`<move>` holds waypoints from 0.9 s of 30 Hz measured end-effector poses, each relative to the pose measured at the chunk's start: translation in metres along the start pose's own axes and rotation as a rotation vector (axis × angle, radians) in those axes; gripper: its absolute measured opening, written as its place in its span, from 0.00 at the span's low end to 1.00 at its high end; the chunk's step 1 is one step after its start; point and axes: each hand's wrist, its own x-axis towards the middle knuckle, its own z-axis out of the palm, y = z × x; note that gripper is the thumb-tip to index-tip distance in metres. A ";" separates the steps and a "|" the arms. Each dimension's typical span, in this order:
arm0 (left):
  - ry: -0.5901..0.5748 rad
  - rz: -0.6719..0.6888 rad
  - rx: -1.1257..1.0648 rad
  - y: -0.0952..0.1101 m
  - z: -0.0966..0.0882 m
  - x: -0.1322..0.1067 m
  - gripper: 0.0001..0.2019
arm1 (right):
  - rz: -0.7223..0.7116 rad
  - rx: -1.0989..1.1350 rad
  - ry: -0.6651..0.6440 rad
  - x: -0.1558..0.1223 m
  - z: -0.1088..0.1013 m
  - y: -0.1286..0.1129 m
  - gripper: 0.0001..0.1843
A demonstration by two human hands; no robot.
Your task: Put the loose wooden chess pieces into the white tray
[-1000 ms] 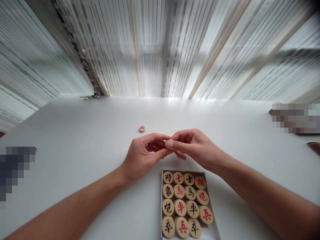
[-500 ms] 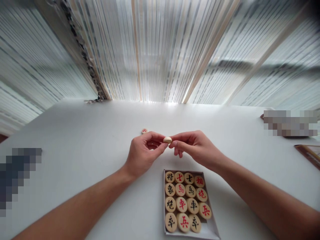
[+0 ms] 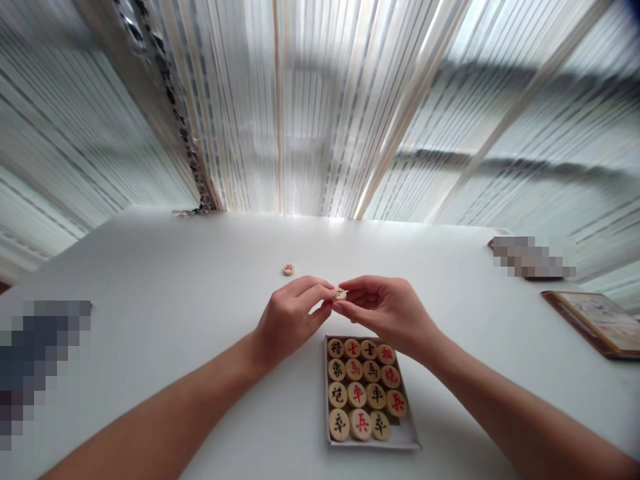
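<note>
Between my two hands is a round wooden Chinese chess piece (image 3: 341,294) with a dark character on its face, which is tilted toward me. The fingertips of my left hand (image 3: 300,313) pinch it from the left. My right hand (image 3: 387,308) grips its right edge between thumb and fingers. Just below lies a shallow white box (image 3: 404,435) holding rows of stacked xiangqi pieces with red and black characters. Its front right corner has a gap with no piece on top. A single red-lettered piece (image 3: 289,269) lies on the table beyond my left hand.
The white table (image 3: 200,280) runs back to a striped string curtain (image 3: 300,133), with a dark beaded strand (image 3: 180,127) on the left. Two brown-edged framed items, one a picture frame (image 3: 595,323), are at the right. A blurred-out dark object (image 3: 40,360) lies at the left edge.
The piece in my hands has turned, so its lettered face now shows instead of its blank side and rim. My left fingers have shifted over it. The camera view has moved slightly.
</note>
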 end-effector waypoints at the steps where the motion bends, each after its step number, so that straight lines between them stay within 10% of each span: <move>1: -0.011 0.043 0.037 0.000 0.000 0.000 0.06 | -0.005 -0.039 0.028 -0.002 0.001 -0.001 0.21; 20: -0.199 0.434 0.132 0.012 -0.009 0.003 0.07 | -0.018 -0.148 -0.027 -0.051 -0.007 -0.019 0.13; 27: -0.220 0.306 0.047 0.010 -0.003 0.001 0.04 | -0.007 -0.300 0.012 -0.069 -0.023 -0.011 0.15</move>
